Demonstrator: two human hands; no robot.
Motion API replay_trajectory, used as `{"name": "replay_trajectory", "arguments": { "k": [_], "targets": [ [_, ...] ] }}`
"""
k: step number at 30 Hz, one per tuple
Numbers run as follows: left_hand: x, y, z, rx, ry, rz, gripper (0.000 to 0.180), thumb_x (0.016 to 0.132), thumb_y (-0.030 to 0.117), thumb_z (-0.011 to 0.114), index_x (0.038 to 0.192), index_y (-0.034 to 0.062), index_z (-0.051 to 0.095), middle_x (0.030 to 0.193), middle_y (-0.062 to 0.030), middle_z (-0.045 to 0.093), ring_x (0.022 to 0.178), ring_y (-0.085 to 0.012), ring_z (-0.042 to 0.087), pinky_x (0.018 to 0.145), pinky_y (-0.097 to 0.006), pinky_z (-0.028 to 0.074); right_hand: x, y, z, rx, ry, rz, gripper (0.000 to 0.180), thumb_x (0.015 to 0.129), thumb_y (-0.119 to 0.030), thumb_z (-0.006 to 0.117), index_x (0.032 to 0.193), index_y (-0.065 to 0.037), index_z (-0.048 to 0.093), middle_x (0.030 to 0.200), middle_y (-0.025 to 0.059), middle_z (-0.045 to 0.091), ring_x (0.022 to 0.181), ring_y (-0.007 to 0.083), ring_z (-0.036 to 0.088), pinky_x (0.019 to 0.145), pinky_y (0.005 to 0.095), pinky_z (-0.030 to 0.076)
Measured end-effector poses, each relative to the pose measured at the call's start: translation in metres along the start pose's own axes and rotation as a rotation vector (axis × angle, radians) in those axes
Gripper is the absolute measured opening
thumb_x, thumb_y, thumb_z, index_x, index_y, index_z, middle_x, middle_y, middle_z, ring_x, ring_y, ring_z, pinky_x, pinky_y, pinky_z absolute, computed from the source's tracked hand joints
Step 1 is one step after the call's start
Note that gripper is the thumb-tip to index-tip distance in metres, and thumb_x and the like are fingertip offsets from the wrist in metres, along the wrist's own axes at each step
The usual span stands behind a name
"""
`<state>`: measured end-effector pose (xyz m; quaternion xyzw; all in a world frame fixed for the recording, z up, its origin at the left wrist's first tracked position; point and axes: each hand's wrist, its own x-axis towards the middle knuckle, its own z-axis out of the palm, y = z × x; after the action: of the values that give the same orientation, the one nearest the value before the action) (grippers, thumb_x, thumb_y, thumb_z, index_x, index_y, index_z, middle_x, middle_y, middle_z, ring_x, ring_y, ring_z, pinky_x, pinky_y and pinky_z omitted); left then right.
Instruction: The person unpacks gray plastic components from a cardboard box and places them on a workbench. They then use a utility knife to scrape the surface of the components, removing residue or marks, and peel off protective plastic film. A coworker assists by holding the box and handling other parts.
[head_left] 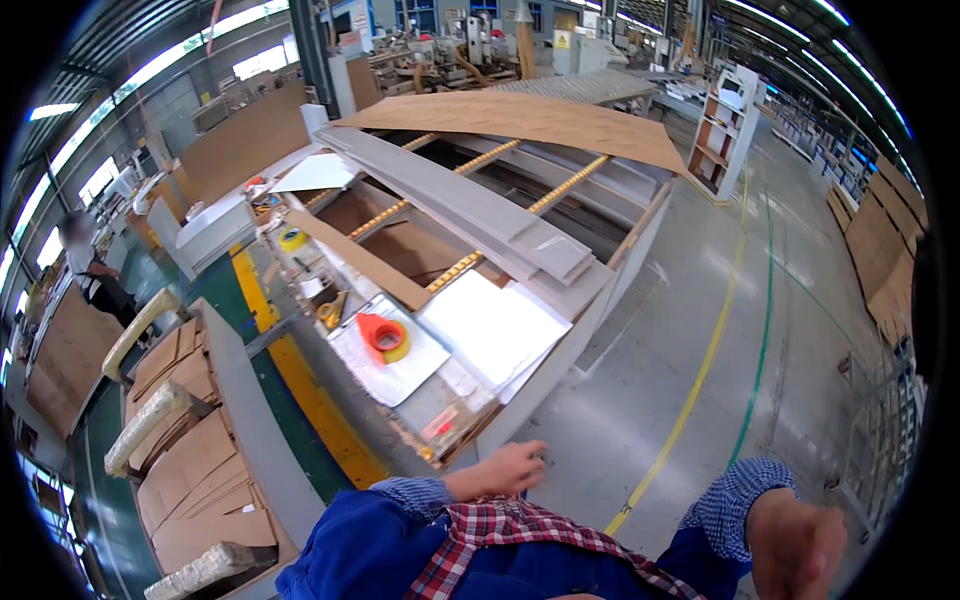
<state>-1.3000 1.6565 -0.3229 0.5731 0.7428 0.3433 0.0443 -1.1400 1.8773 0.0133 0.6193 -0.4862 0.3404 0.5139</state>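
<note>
My left hand is just off the near corner of a long workbench, its fingers stretched loosely with nothing seen in them. At the lower right, my right hand hangs away from the bench over the floor, too smeared to show its fingers. Closest to the left hand on the bench lie white paper sheets and a clipboard with papers. An orange tape dispenser with a yellow tape roll rests on the clipboard. Long grey boards lie across the bench's yellow roller strips.
A brown sheet covers the bench's far side. On the left stands a rack of flattened cardboard with wrapped posts. A person stands farther left. A white shelf unit is at the back right, beside the marked grey floor.
</note>
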Motion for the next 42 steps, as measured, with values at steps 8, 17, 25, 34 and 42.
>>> {"name": "replay_trajectory", "arguments": {
  "k": [8, 17, 25, 34, 42],
  "targets": [
    [0.149, -0.173, -0.009, 0.108, 0.460, -0.452, 0.029, 0.082, 0.027, 0.064, 0.096, 0.0018, 0.064, 0.104, -0.0176, 0.060, 0.095, -0.0324, 0.058, 0.082, -0.039, 0.047, -0.125, 0.159, -0.154, -0.100, -0.466, 0.566, 0.044, 0.098, -0.038, 0.035, 0.090, -0.011, 0.069, 0.081, 0.0035, 0.070, 0.071, 0.0156, 0.064, 0.083, 0.0350, 0.039],
    [0.299, -0.380, 0.022, -0.943, 0.677, -1.405, 0.106, 0.072, 0.080, 0.045, 0.137, -0.0035, 0.032, 0.131, -0.0181, 0.039, 0.119, -0.0289, 0.036, 0.096, -0.040, 0.030, -0.353, 0.298, -0.341, -0.658, 0.076, 1.729, 0.023, 0.091, -0.015, 0.052, 0.092, 0.003, 0.067, 0.079, 0.0100, 0.069, 0.073, 0.0157, 0.066, 0.070, 0.0260, 0.049],
    [0.377, -0.370, 0.042, -0.498, 1.023, -1.810, 0.119, 0.068, 0.075, 0.058, 0.144, -0.0022, 0.009, 0.147, -0.0280, 0.017, 0.137, -0.0379, 0.017, 0.111, -0.044, 0.020, -0.621, 0.391, -0.533, -0.508, 0.153, 2.215, 0.022, 0.087, -0.019, 0.059, 0.089, 0.001, 0.066, 0.077, 0.0104, 0.067, 0.067, 0.0159, 0.065, 0.057, 0.0256, 0.051],
    [0.426, -0.359, 0.021, -0.556, 1.294, -1.824, 0.114, 0.073, 0.066, 0.060, 0.144, -0.0049, 0.008, 0.147, -0.0257, 0.020, 0.136, -0.0343, 0.022, 0.109, -0.038, 0.024, -0.894, 0.703, -0.709, -0.446, 0.486, 2.248, 0.034, 0.088, -0.026, 0.057, 0.112, -0.002, 0.057, 0.099, 0.0118, 0.061, 0.076, 0.0226, 0.063, 0.058, 0.0326, 0.049],
    [0.481, -0.366, 0.017, 0.305, 1.003, -2.526, 0.082, 0.086, 0.063, 0.043, 0.143, 0.0073, 0.025, 0.145, -0.0260, 0.023, 0.135, -0.0410, 0.022, 0.108, -0.056, 0.017, -1.002, 0.882, -0.859, -1.041, -0.027, 2.280, 0.060, 0.084, -0.055, 0.052, 0.086, 0.004, 0.066, 0.080, 0.0144, 0.063, 0.080, 0.0293, 0.061, 0.075, 0.0404, 0.047]
  ]
}}
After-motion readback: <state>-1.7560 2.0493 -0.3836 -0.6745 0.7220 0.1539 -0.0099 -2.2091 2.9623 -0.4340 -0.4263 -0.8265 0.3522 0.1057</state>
